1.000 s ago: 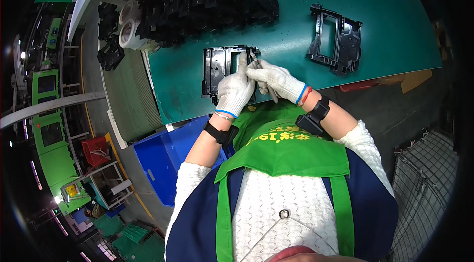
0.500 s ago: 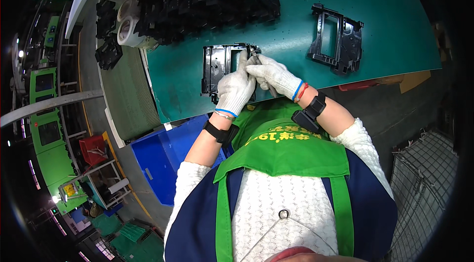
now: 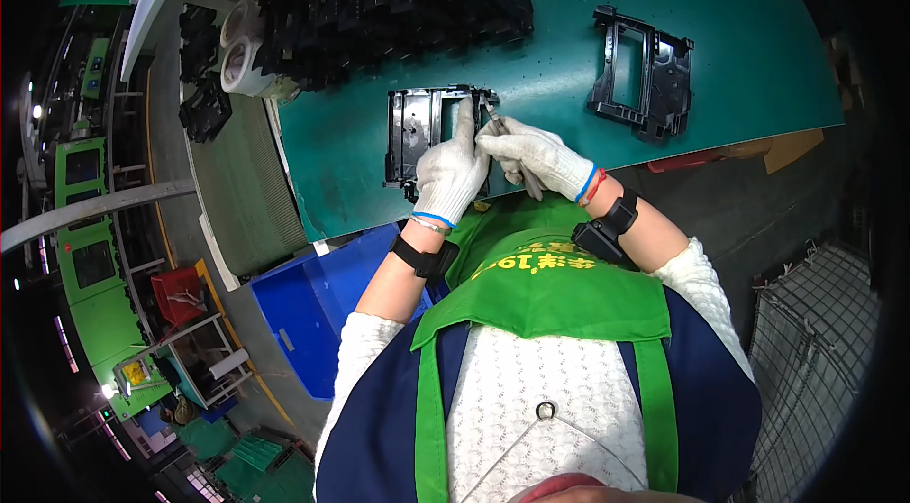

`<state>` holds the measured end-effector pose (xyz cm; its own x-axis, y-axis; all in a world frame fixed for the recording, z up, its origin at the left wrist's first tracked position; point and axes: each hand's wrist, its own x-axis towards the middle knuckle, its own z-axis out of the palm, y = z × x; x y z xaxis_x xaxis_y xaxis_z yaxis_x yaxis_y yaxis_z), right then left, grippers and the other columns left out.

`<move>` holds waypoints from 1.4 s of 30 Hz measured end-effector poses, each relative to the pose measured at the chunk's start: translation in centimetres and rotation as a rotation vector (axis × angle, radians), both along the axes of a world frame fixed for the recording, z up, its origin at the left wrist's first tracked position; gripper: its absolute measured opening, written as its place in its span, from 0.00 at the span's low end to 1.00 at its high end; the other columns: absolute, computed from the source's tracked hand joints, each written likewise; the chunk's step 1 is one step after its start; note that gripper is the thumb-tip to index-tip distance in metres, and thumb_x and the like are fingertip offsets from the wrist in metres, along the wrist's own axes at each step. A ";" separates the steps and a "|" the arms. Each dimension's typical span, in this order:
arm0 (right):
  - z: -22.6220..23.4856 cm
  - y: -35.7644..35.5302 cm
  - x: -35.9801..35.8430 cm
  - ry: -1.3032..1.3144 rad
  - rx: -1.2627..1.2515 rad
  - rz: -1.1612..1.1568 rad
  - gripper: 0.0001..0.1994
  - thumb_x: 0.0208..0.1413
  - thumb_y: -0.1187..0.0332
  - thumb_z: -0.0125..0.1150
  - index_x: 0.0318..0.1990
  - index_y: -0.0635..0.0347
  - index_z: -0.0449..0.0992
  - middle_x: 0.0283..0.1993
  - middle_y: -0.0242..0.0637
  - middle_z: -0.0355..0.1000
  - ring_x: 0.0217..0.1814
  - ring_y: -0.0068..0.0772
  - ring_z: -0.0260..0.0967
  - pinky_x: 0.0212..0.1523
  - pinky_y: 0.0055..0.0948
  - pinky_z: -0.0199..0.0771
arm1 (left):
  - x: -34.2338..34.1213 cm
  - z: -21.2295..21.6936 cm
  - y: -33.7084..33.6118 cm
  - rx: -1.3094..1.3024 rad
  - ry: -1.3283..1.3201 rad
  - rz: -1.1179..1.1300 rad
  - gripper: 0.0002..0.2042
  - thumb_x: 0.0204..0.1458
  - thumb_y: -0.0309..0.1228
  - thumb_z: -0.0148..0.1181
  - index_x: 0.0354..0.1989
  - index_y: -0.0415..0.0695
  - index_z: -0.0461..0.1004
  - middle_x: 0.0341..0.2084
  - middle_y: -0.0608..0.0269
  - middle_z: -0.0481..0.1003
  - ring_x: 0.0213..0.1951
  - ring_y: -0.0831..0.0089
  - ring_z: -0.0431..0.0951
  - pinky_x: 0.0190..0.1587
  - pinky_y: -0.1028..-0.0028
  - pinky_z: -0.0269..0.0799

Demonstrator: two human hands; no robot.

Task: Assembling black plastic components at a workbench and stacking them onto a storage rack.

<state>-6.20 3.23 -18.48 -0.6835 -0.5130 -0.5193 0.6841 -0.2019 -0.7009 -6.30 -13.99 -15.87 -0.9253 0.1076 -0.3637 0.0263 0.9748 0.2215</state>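
Observation:
A black plastic frame [image 3: 410,133] lies on the green table close in front of me. My left hand [image 3: 447,171], in a white knit glove, holds its right part, the index finger stretched along the frame's opening and the other fingers curled. In my gloved right hand [image 3: 542,154] is a pair of slim grey metal pliers [image 3: 531,184]. Their handles stick out below the palm, and the tip points at the frame's upper right corner, beside my left index finger. The glove partly hides the pliers, so I cannot tell whether the jaws touch the plastic.
A second black frame [image 3: 641,76] rests on the table [image 3: 749,57] to the right. Many black parts [image 3: 398,5] are piled at the far left, beside white rolls [image 3: 245,65]. A blue bin [image 3: 308,304] stands below the table's left edge, and a wire cage [image 3: 815,342] at lower right.
My right hand has drawn slightly right and away from my left hand, showing more of the pliers. My left hand and the frame have hardly moved.

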 end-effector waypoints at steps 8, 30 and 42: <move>-0.5 -0.6 -0.8 -0.031 -0.078 -0.044 0.15 0.62 0.54 0.69 0.47 0.50 0.73 0.28 0.19 0.62 0.25 0.12 0.58 0.26 0.19 0.62 | -0.1 -1.0 -0.2 0.004 0.043 -0.003 0.35 0.66 0.54 0.46 0.79 0.53 0.50 0.23 0.47 0.81 0.26 0.49 0.84 0.30 0.54 0.77; 0.7 3.9 1.6 0.323 0.394 0.044 0.13 0.63 0.60 0.63 0.48 0.58 0.73 0.28 0.23 0.64 0.22 0.15 0.58 0.19 0.21 0.59 | 1.5 -1.8 0.9 0.023 0.182 -0.233 0.36 0.65 0.44 0.52 0.79 0.49 0.49 0.15 0.51 0.76 0.18 0.51 0.79 0.22 0.55 0.73; 7.1 7.3 3.8 0.831 0.498 -0.016 0.17 0.59 0.65 0.69 0.53 0.59 0.75 0.43 0.34 0.73 0.39 0.26 0.73 0.41 0.30 0.77 | 2.2 -1.8 0.4 0.066 0.257 -0.464 0.38 0.62 0.43 0.58 0.78 0.44 0.51 0.15 0.53 0.75 0.17 0.55 0.77 0.21 0.57 0.71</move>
